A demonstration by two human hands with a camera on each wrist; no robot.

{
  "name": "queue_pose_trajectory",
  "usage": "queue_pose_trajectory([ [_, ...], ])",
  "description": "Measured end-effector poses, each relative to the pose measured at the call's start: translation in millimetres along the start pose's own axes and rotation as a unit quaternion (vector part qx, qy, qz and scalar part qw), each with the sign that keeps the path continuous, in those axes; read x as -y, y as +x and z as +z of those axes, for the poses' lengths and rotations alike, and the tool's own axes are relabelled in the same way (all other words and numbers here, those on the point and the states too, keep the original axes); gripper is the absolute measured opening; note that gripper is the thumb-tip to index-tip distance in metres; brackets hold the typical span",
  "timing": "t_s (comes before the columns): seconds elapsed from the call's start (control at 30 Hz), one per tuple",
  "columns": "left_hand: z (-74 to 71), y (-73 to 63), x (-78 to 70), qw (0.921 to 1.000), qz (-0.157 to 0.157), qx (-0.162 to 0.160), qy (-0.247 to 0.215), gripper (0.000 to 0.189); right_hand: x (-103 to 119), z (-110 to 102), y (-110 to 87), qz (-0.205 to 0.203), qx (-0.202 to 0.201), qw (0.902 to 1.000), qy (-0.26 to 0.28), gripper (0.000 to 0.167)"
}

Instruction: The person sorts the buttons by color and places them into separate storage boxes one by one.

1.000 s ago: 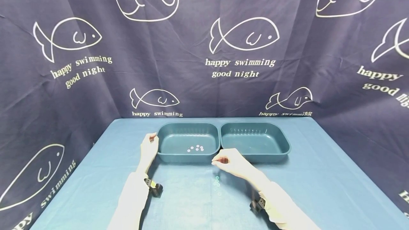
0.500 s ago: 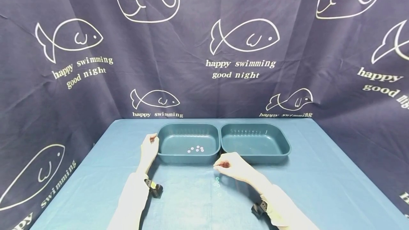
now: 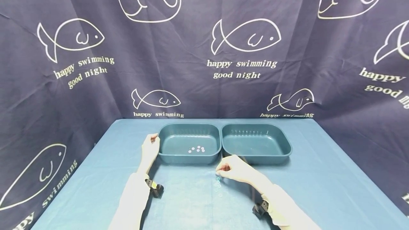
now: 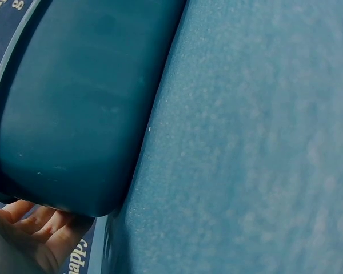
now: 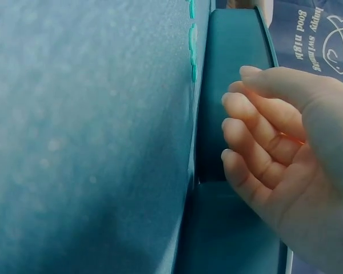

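Lying in a loose line on the blue desk point(image 3: 182, 205), small green pieces point(image 3: 218, 179) are being overhung by the right hand point(image 3: 236, 169). Thumb and forefinger are being held close together — whether anything is being pinched cannot be told. Well apart from it, the left hand point(image 3: 150, 146) is being rested against the left tray's point(image 3: 190, 159) outer end; whether that tray is being gripped cannot be told. Small pale discs point(image 3: 198, 150) are being contained in it, and the right tray point(image 3: 268, 159) is being placed just beside. Behind, a dark backdrop point(image 3: 191, 63) is being decorated by white fish outlines.
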State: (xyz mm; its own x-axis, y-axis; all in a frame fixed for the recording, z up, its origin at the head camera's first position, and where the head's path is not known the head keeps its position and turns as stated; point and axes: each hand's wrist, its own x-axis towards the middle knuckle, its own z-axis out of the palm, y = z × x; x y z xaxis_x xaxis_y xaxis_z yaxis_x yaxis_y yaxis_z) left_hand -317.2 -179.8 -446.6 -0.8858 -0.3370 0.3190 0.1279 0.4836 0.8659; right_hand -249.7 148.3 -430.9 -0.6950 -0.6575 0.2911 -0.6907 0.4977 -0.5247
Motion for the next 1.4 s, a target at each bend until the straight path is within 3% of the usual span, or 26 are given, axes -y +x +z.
queue_pose_trajectory([
  [0.47, 1.1, 0.8, -0.7, 1.0, 0.001, -0.003, 0.006, 0.027, 1.8, 0.1, -5.2, 0.036, 0.041, 0.9984, 0.015, 0.005],
  [0.77, 0.3, -0.8, 1.5, 0.9998, -0.014, 0.013, 0.0, 0.029, 3.6, 3.2, -5.1, 0.032, 0.058, 0.9976, -0.021, 0.006],
  [1.4, -1.0, 0.1, 1.2, 0.9999, -0.004, 0.011, -0.012, 0.029, 5.7, 1.7, 0.6, 0.018, 0.058, 0.9949, -0.081, 0.004],
])
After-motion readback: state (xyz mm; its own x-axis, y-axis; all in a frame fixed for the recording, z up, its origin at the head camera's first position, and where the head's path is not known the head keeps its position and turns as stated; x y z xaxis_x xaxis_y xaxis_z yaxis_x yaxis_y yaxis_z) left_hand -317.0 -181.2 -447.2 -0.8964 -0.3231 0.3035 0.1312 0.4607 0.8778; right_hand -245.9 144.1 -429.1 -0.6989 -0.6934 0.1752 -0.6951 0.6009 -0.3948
